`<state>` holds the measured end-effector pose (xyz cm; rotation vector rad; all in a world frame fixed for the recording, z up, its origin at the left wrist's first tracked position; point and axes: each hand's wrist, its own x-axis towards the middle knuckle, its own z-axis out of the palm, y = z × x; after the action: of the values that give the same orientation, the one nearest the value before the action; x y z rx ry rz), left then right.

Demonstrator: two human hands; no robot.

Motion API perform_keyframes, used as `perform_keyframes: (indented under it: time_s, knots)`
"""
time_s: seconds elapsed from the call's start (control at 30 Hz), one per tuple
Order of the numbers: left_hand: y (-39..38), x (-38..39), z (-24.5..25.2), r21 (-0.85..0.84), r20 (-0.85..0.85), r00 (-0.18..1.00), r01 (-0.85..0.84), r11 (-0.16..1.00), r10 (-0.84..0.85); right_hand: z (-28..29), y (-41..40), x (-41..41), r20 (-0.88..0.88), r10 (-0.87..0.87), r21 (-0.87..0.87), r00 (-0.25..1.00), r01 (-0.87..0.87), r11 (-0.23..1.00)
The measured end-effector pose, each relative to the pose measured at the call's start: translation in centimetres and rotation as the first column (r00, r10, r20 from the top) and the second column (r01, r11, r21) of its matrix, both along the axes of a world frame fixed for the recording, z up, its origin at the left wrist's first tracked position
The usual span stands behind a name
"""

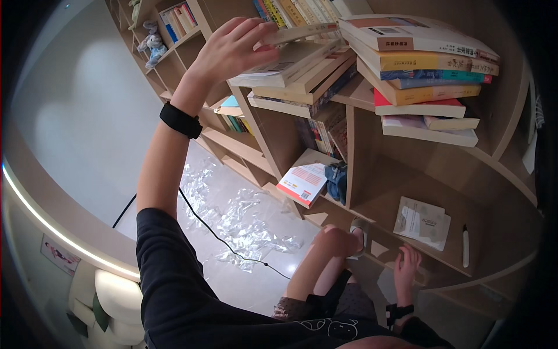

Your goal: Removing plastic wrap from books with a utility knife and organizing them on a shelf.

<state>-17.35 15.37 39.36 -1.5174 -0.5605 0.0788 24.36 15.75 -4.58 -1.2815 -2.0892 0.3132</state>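
My left hand is raised to the upper shelf, its fingers and thumb around the near end of a thin paperback book. That book lies at a slant above a leaning stack of books, which juts past the shelf's front edge. Close to its right rises a taller, uneven pile of books with spines facing me. Down at the lower right, my right hand holds nothing, fingers apart, beside the front edge of a lower shelf. On that shelf lie a pale, thin booklet and a slim white-and-black pen-like object.
Upright books fill the back of the top shelf. A white-and-red book and blue shoes occupy a cubby. Crumpled clear plastic film and a black cable lie on the floor. A plush rabbit sits farther off.
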Motion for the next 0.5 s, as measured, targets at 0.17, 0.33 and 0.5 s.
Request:
perform_keyframes:
  time_s: [0.17,0.33,0.5]
  knots:
    - [-0.1,-0.8,-0.1,-0.065,0.007,1.000,0.001,0.998,-0.001,0.1,-0.1,-0.3,0.030,0.024,0.016,0.999,-0.025,1.000]
    - [-0.7,-0.7,-0.5,-0.091,0.017,0.998,-0.056,0.994,0.058,-0.6,-0.1,0.1,0.016,0.026,0.022,1.000,-0.027,0.999]
    - [-1.4,-1.1,-2.3,-0.131,-0.012,0.996,-0.094,0.987,0.094,-0.9,-0.1,0.7,-0.001,0.000,0.053,1.000,0.000,0.999]
